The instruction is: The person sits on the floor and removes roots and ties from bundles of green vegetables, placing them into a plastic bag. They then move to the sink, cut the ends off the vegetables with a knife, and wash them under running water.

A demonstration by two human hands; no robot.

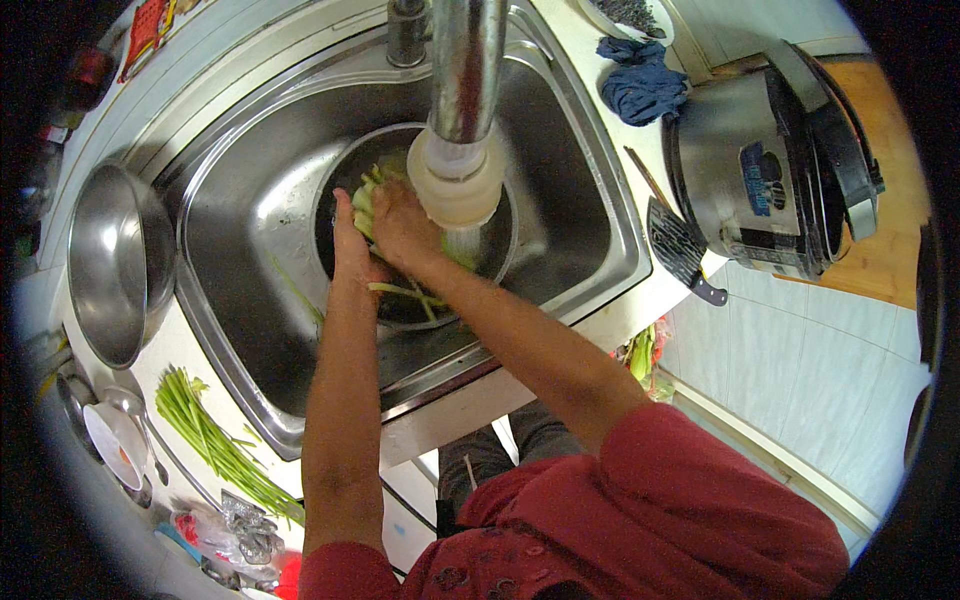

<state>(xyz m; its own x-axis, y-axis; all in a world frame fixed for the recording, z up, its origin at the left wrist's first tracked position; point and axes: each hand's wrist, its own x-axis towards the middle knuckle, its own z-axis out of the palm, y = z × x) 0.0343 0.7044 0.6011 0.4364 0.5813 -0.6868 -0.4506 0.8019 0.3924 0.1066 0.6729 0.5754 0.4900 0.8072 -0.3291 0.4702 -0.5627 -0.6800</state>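
Observation:
Over a round metal basin (512, 247) in the stainless steel sink (232, 300), my left hand (352, 244) and my right hand (403, 225) hold pale green vegetable stalks (364, 202) between them. The left palm presses against one side of the bunch, and the right fingers close over the other. Just right of my right hand, water runs from the faucet's round, pale nozzle (457, 184) into the basin. A few loose stalks (405, 291) lie below my hands, and a thin stem (292, 285) rests on the sink by the basin's left side.
An empty metal bowl (109, 262) stands tilted left of the sink, above a bunch of green stalks (217, 450). On the right are a dark blue cloth (643, 86), a cleaver-like knife with a black handle (707, 289) and a rice cooker (750, 165). A white bowl (116, 442) sits lower left.

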